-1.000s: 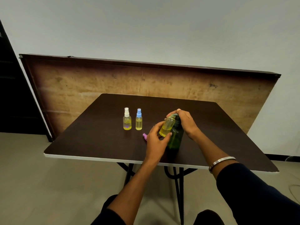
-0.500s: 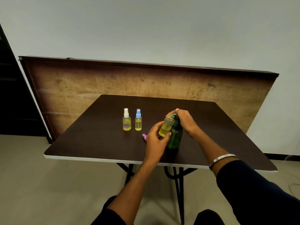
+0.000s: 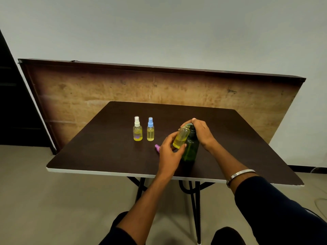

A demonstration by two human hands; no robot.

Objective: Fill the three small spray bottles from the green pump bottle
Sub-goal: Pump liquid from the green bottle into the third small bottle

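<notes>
Green pump bottle (image 3: pixel 191 147) upright mid-worktop (image 3: pixel 106 156); uncapped small bottle (image 3: pixel 180 139) tilted against its spout; two capped, yellow-filled bottles (image 3: pixel 137 129) (image 3: pixel 150 129) toward the left edge.

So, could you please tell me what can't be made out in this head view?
- Pump head of the green pump bottle: covered by the right hand.
- Mouth of the uncapped spray bottle that the left hand holds: hidden under those fingers.
- Pink cap: mostly behind the left hand.

Green pump bottle (image 3: pixel 191 147), yellow-filled spray bottles (white cap (image 3: pixel 137 121), blue cap (image 3: pixel 150 122)).
</notes>
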